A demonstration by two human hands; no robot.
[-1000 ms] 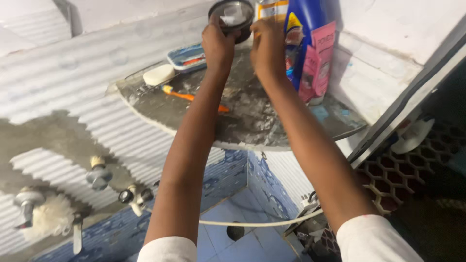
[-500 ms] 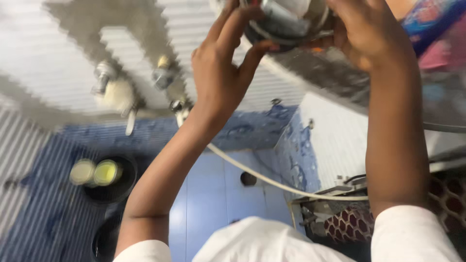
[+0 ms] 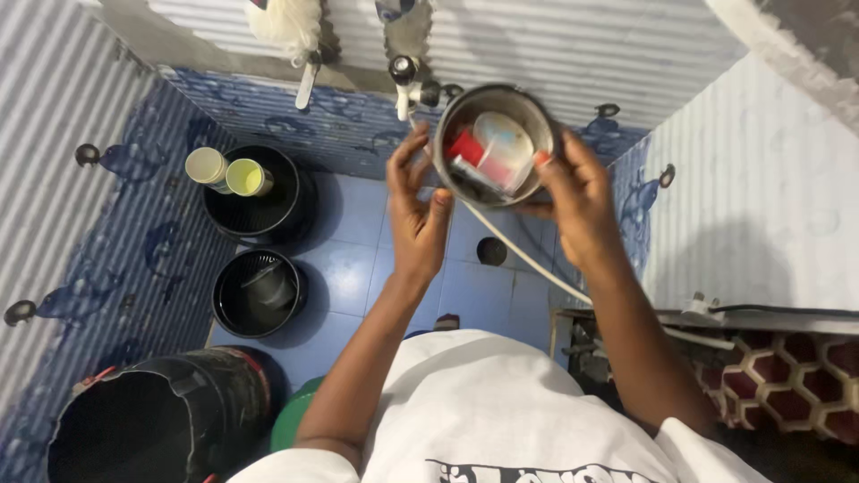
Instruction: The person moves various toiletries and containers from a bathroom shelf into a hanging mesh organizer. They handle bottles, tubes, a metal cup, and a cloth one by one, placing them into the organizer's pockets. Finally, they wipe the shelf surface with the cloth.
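In the head view we look straight down past our white shirt [image 3: 483, 411] into a small tiled washroom, and both our hands are raised in front of us around a round metal tin [image 3: 490, 143]. Our right hand [image 3: 580, 201] carries it: the fingers wrap the tin's right rim and side, with the thumb tip hooked over the edge, pinching the wall so the open mouth stays level and facing up. Our left hand [image 3: 418, 215] stands just beside the tin's left side with fingers spread and loosely curved, the tips near or barely against the rim; we cannot tell whether they press on it. It looks placed to steady the tin, not to bear it.

Inside the tin lie a small red piece [image 3: 466, 148] and a pale tube or packet [image 3: 503, 150], leaning against each other; holding the tin flat keeps them from sliding out.

Below, on the blue floor [image 3: 394, 295], a black bucket [image 3: 259, 192] stands against the wall with two pale cups [image 3: 228, 172] tipped on its rim. A smaller black bucket [image 3: 258, 291] sits near it, and a large dark bin [image 3: 152, 420] fills the lower left corner. Taps [image 3: 407, 80] jut from the ribbed wall just above the tin, and a white hose [image 3: 528, 259] runs beneath our right wrist.
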